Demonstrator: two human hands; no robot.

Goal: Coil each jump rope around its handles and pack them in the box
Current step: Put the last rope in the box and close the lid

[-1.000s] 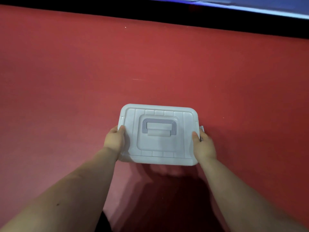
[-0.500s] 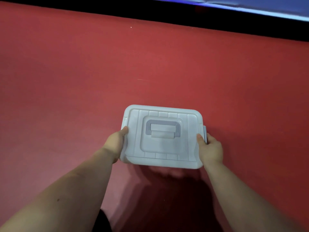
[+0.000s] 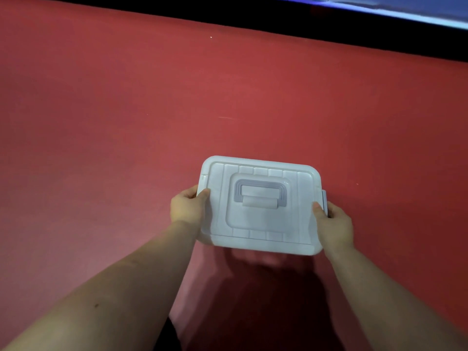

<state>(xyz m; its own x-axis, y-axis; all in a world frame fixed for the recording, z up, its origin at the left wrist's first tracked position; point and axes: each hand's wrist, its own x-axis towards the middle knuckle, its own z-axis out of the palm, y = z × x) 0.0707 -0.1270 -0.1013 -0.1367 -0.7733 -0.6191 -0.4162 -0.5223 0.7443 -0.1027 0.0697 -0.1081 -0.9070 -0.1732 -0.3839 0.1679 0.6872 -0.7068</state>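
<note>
While the head view looks down, a white box (image 3: 260, 206) with its lid on sits on the red surface (image 3: 126, 122), held from both short sides. Its lid carries a pale grey handle (image 3: 260, 195) lying flat in a recessed panel at the middle. The left hand (image 3: 188, 207) grips the box's left edge, thumb hooked over the lid rim and the other fingers wrapped down the side out of sight. The right hand (image 3: 333, 224) grips the box's right edge the same way, thumb on the lid, fingers curled around a grey latch (image 3: 324, 201) that sticks out just past the rim. Whether the box rests on the surface or is lifted slightly cannot be told; a shadow lies just below its near edge.

Beyond the box's far edge, red surface runs well back to a black band (image 3: 253, 13), with a strip of pale blue (image 3: 405, 8) past that at the upper right. Left and right of the box the red surface stretches broadly to the picture's sides. Nearer than the box, both bare forearms reach in from the bottom corners. No jump ropes show.
</note>
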